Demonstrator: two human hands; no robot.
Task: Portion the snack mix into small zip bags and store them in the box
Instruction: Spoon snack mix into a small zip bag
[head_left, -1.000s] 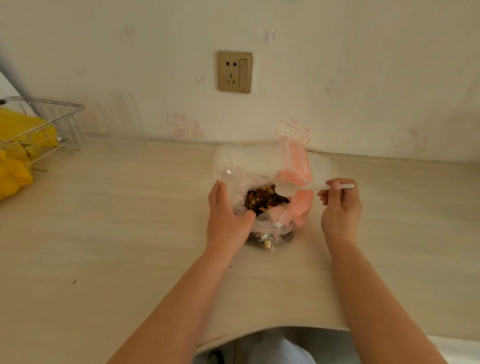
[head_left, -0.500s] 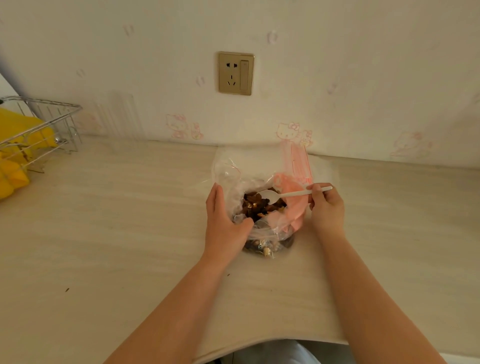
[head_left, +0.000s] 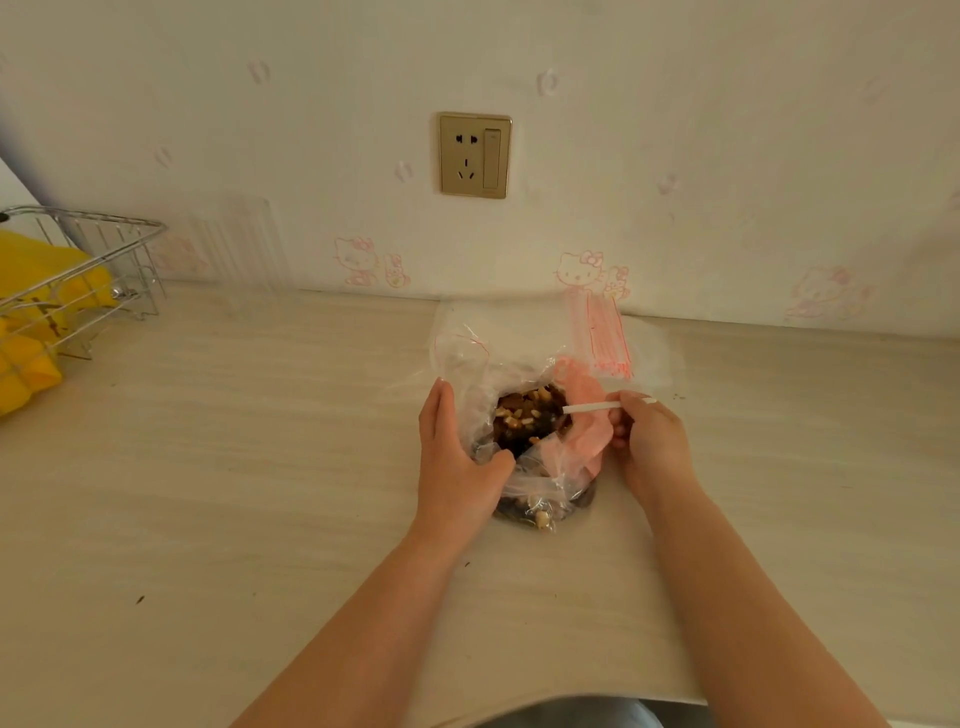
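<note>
R hand (head_left: 649, 441) pinches the white spoon (head_left: 592, 408) by its handle, fingers curled round it, bowl end sunk in the snack mix (head_left: 530, 421) and out of sight; L hand (head_left: 457, 457) grips the rim of the big clear bag (head_left: 540, 483), thumb hooked at the mouth's 6 o'clock edge, fingers up its 9 o'clock side, holding it open. The mix sits in that bag mid-counter (head_left: 260, 467), w/ a pink plastic fold (head_left: 582, 431) at the mouth's 3 o'clock, right under the spoon handle. Stack of small zip bags (head_left: 602, 338) w/ red seal lines lies flat at 12–1 o'clock of the big bag, just behind it. Judging by this, it's the scoop step, no portion bagged yet. Risks: bag is soft and only held on one side, so if the L grip slips the mouth prob collapses on the spoon; a heaped scoop lifted past the pink fold could snag and shed bits onto the counter; a small bag needs a hand to open it, and both are busy, so letting go of the big bag may tip it. No storage box that I can pick out; the wire rack (head_left: 83, 270) at 9–10 o'clock holds yellow stuff, can't tell what.
</note>
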